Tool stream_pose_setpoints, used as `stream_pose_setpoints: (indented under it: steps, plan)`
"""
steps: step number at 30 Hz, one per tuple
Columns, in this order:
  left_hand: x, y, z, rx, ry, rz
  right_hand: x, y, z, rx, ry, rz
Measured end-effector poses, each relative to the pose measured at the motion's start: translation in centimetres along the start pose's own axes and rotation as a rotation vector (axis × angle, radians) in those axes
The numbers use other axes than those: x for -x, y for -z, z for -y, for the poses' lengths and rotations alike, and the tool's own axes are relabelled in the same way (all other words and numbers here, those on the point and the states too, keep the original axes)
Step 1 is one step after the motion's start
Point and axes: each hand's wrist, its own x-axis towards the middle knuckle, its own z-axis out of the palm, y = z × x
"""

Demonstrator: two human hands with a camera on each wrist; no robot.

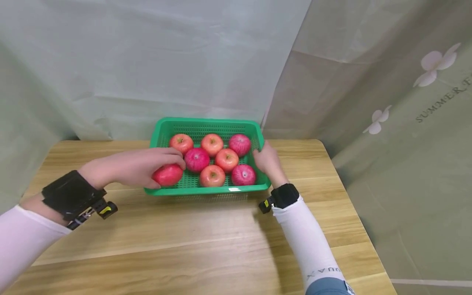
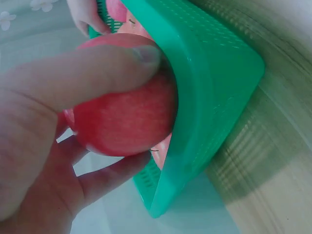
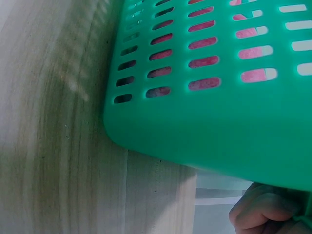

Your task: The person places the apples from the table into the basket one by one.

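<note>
My left hand (image 1: pixel 144 164) grips a red apple (image 1: pixel 168 175) at the left end of a green plastic basket (image 1: pixel 206 191). In the left wrist view the thumb lies across this apple (image 2: pixel 126 114), with fingers under its far side, right by the basket's rim (image 2: pixel 183 73). My right hand (image 1: pixel 267 159) holds the basket's right rim, fingers curled over it; in the right wrist view those fingers (image 3: pixel 265 209) show below the slotted wall (image 3: pixel 204 126). Inside the basket lie several pale red apples (image 1: pixel 212 176) and three darker pink-red round fruits (image 1: pixel 197 159).
The basket stands toward the back of a wooden table (image 1: pixel 206 246). Behind it hangs a pale grey sheet (image 1: pixel 177 61), and a curtain (image 1: pixel 413 164) with flowers and lettering hangs to the right of the table's edge.
</note>
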Motion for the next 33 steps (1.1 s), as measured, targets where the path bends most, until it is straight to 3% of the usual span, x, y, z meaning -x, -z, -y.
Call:
stream_pose_setpoints:
  steps: [11, 21, 26, 33]
  plan:
    - [-1.9, -1.2, 1.1, -0.076, -0.044, 0.060, 0.1, -0.1, -0.1, -0.008, -0.004, 0.001]
    - [-2.6, -2.5, 0.9, -0.052, 0.091, 0.139, 0.1, 0.1, 0.0, -0.022, -0.005, 0.005]
    - [-2.5, -3.1, 0.8, -0.014, 0.119, 0.136, 0.0, 0.1, -0.2, -0.009, -0.008, 0.003]
    - [-2.6, -3.7, 0.9, -0.041, 0.137, 0.127, -0.2, 0.1, -0.2, -0.014, -0.006, 0.006]
